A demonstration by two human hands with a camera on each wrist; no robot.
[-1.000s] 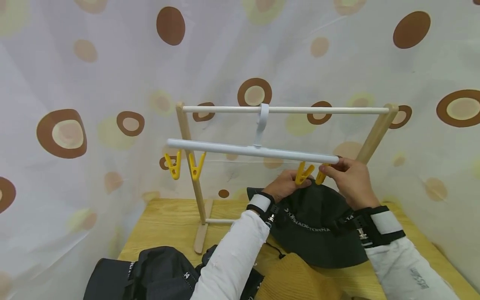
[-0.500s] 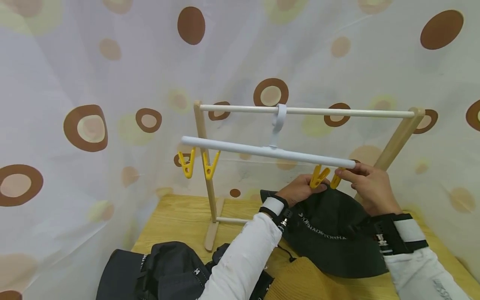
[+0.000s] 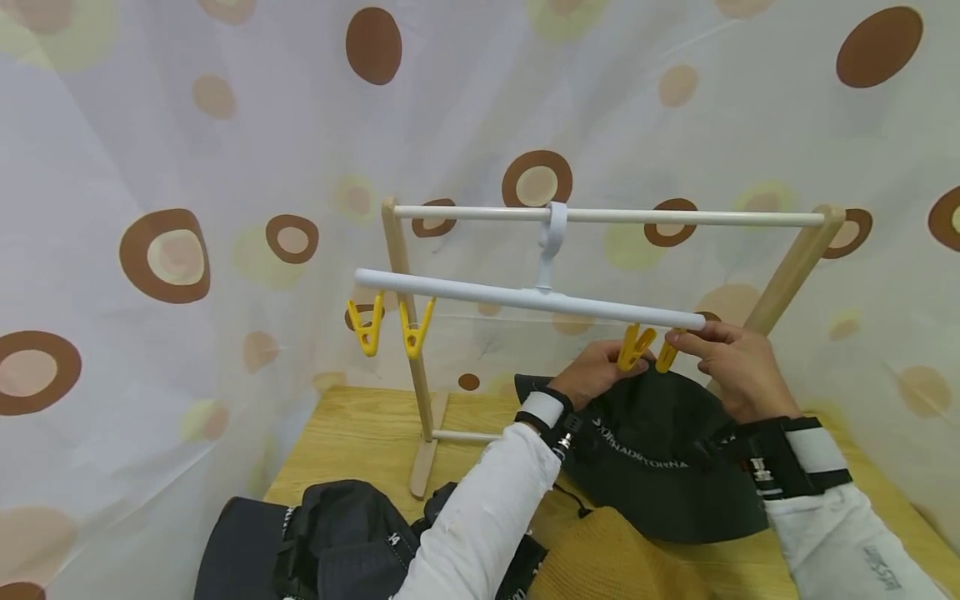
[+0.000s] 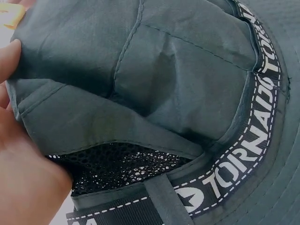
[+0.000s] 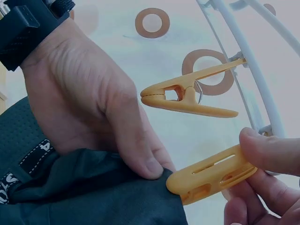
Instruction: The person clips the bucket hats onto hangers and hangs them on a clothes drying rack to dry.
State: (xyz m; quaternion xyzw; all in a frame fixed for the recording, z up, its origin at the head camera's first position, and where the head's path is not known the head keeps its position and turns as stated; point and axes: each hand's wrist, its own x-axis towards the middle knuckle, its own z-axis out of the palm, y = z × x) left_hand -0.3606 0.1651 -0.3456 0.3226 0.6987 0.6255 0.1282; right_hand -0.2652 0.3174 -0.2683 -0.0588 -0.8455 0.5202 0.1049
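Note:
A dark green bucket hat (image 3: 645, 483) with white lettering on its band hangs tilted from my left hand (image 3: 592, 375). That hand pinches the top of the crown; in the left wrist view a mesh vent (image 4: 126, 164) shows beside it. My right hand (image 3: 738, 367) squeezes the outermost yellow clip (image 5: 211, 173) at the right end of a white hanger (image 3: 480, 292). In the right wrist view the clip's nose meets the folded edge of the hat fabric, right by the left thumb. A second yellow clip (image 5: 187, 98) dangles next to it with nothing in it.
The hanger hooks over the top bar of a wooden rack (image 3: 795, 267). Two more yellow clips (image 3: 367, 329) hang at its left end. Dark caps (image 3: 337, 542) and a mustard knitted hat (image 3: 607, 558) lie on the wooden table (image 3: 337, 433) in front.
The head view has turned left, so the scene sits further right. The hanger's right end dipped a little, then rose slightly. Both hands keep their holds on hat and clip.

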